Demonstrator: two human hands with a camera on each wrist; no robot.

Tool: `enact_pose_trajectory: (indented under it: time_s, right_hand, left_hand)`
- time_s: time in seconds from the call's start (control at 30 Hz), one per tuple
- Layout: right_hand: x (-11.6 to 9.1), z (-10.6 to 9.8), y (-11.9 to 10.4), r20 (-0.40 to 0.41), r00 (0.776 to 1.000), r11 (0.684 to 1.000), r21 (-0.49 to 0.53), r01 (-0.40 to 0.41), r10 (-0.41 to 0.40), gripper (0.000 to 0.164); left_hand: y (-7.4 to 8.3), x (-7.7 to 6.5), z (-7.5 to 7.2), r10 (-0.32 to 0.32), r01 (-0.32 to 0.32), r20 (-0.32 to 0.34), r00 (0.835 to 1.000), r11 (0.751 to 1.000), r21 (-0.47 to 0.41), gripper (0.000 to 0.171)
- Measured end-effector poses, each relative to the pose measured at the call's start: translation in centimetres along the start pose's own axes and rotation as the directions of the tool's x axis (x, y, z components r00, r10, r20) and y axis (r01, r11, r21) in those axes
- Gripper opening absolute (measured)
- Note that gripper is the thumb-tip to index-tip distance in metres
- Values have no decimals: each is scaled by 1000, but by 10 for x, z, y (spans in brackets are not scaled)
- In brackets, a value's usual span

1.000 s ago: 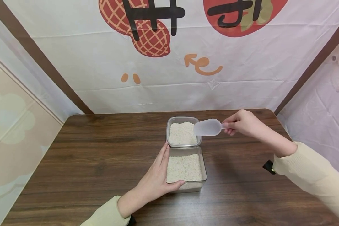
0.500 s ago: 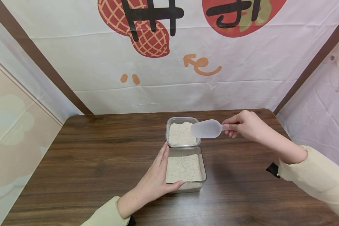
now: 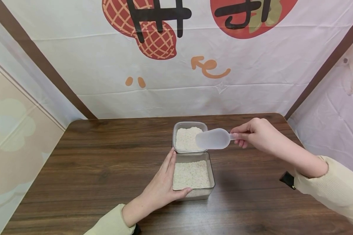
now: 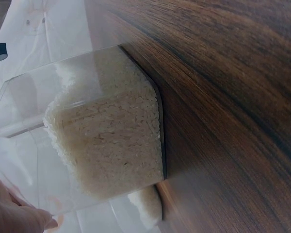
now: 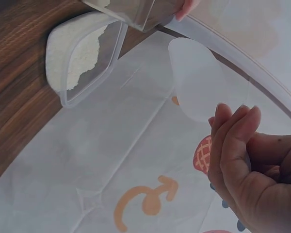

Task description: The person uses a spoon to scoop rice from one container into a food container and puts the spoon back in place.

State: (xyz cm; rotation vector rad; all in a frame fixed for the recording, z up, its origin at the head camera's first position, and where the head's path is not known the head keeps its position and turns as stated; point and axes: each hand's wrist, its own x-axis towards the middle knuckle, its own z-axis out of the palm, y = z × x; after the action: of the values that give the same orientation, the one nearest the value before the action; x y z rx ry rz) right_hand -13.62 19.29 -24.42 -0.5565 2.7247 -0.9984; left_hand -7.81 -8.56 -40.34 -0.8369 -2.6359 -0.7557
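Observation:
My right hand [image 3: 257, 135] pinches the short handle of a translucent white scoop [image 3: 213, 138]. The scoop's tip overlaps the right rim of the farther, smaller plastic container [image 3: 176, 130] in the head view; no grains show on it. White grains [image 3: 189, 138] half fill that container. Nearer to me stands a larger clear container [image 3: 212, 173] of rice [image 4: 116, 141], its far side close against the smaller one. My left hand [image 3: 161, 184] rests on its left side with straight fingers, the thumb across the near rim.
Both containers stand on a dark brown wooden table [image 3: 114, 169]. A white printed cloth [image 3: 176, 98] hangs behind its far edge, with more cloth at the left and right sides.
My right hand has drawn the scoop slightly toward me and a little left, and the right forearm has shifted nearer. My left hand and both containers have not visibly moved.

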Motion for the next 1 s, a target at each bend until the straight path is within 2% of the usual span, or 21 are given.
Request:
enact_pose_trajectory:
  time_s: [0.33,0.63,1.0]
  right_hand:
    - [-7,2,-8,-1,997,993,-85,76,-76,17]
    - [-12,5,-15,10,993,989,-99,114,-113,13]
    - [-16,16,-18,9,982,968,-166,189,-190,9]
  left_hand:
    - [0,1,-1,-4,4,3,1000,1000,-2,107]
    - [0,2,-2,-9,9,6,1000,1000,-10,107]
    - [0,1,-1,-3,3,-7,1000,1000,-13,107]
